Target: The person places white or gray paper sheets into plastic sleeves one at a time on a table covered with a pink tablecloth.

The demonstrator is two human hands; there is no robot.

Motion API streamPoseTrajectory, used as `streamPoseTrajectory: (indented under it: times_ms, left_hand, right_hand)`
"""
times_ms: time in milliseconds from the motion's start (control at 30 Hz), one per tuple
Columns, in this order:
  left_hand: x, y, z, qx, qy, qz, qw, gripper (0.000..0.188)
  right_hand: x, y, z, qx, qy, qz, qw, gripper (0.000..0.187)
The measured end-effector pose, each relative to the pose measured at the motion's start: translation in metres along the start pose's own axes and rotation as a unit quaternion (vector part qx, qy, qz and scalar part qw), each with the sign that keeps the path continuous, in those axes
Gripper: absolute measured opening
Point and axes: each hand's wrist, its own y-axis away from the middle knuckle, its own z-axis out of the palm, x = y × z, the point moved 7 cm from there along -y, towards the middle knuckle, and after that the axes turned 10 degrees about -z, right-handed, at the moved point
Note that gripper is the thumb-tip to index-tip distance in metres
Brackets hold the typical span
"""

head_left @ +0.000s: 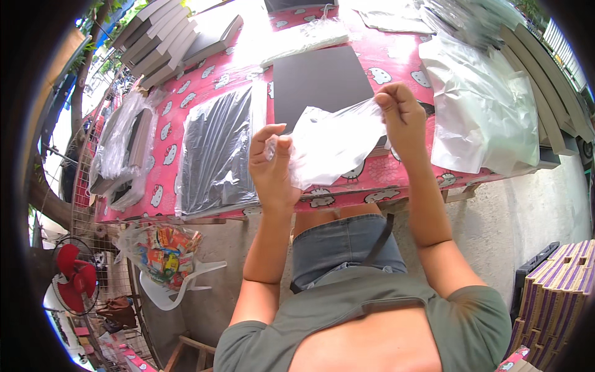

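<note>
A thin, whitish clear plastic bag [334, 139] is stretched between my two hands above the near part of the table. My left hand [273, 164] pinches its left end, with the fingers curled round the film. At its upper right corner my right hand [403, 124] grips between thumb and fingers. Just beyond and partly under the bag lies a flat, dark grey, book-like box [319, 80]. To the left of my left hand is a black one wrapped in clear plastic [217, 149].
The table wears a pink patterned cloth [164, 170]. Stacked dark boxes [155, 46] stand far left, more [539, 80] at right. A pile of plastic bags [483, 105] lies to the right, wrapped boxes [127, 149] at left. Below are a white chair [164, 297] and a red fan [75, 279].
</note>
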Motion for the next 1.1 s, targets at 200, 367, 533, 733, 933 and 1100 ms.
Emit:
streamPoseTrajectory:
  times_ms: [200, 367, 533, 733, 933, 1100]
  left_hand:
    - [0.018, -0.02, -0.031, 0.068, 0.05, 0.036, 0.996, 0.017]
    - [0.0, -0.017, -0.01, -0.061, 0.056, -0.077, 0.994, 0.041]
    - [-0.037, -0.012, -0.015, -0.062, 0.001, -0.237, 0.969, 0.022]
    - [-0.02, -0.006, 0.006, -0.086, 0.03, -0.146, 0.985, 0.017]
    - [-0.019, 0.021, 0.033, -0.422, -0.379, -0.103, 0.817, 0.023]
    - [-0.014, 0.001, -0.043, -0.329, -0.112, -0.216, 0.913, 0.016]
  right_hand:
    - [0.007, 0.014, -0.003, -0.079, -0.023, 0.017, 0.996, 0.018]
    - [0.016, 0.019, -0.015, -0.039, -0.06, 0.068, 0.995, 0.019]
    - [0.016, 0.011, -0.016, -0.037, -0.005, 0.04, 0.999, 0.016]
    - [0.0, 0.005, -0.023, -0.024, 0.107, -0.169, 0.979, 0.015]
    - [-0.021, 0.032, -0.017, -0.172, -0.428, 0.022, 0.887, 0.021]
    - [-0.037, 0.082, 0.007, -0.556, -0.402, 0.02, 0.728, 0.024]
